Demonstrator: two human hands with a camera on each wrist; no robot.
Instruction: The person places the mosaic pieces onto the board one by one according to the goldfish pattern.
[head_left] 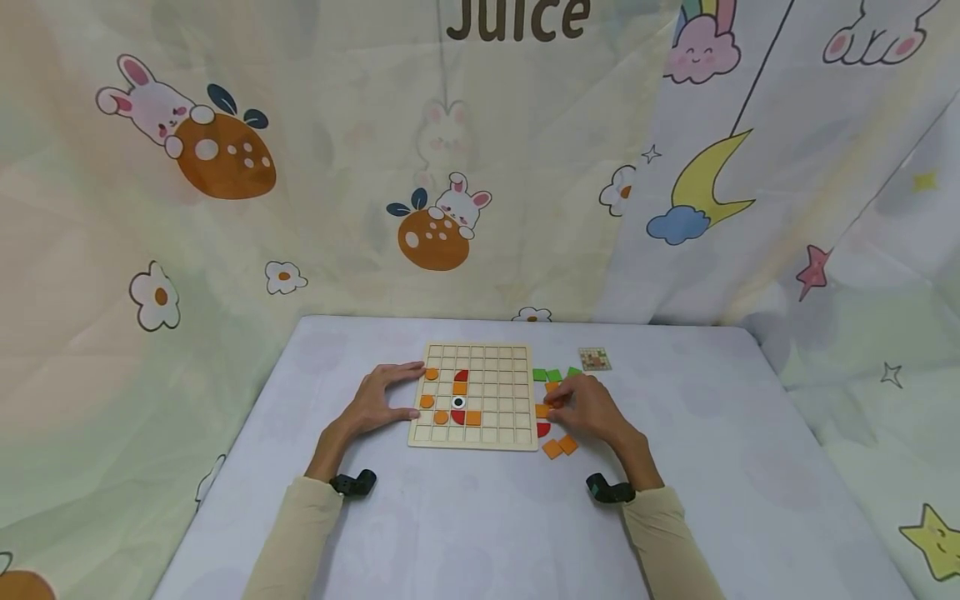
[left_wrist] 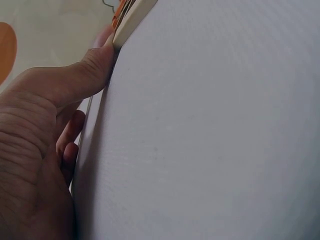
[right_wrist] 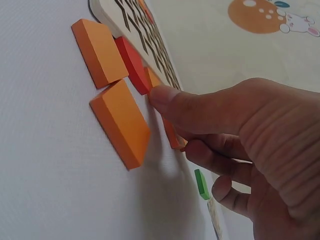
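A pale wooden grid board (head_left: 495, 433) lies flat on the table. Along its left edge rest the thumb and fingers of my left hand (head_left: 371, 402), spread apart; the left wrist view shows the thumb (left_wrist: 95, 70) against the rim. My right hand (head_left: 592, 408) is just off the board's right edge, thumb and fingers pinching an orange block (right_wrist: 172, 134), partly hidden by them. Another orange square (head_left: 542, 411) sits by the thumb. On the board are orange discs (head_left: 427, 402), red quarter-rounds (head_left: 461, 376), orange squares (head_left: 473, 418) and a white eye disc (head_left: 458, 402).
Right of the board lie green blocks (head_left: 539, 375), a red curved block (head_left: 543, 430) and two orange squares (head_left: 560, 447). A small patterned card (head_left: 595, 359) lies farther back. Behind the white-covered table (head_left: 480, 517) hangs a printed cloth (head_left: 337, 208).
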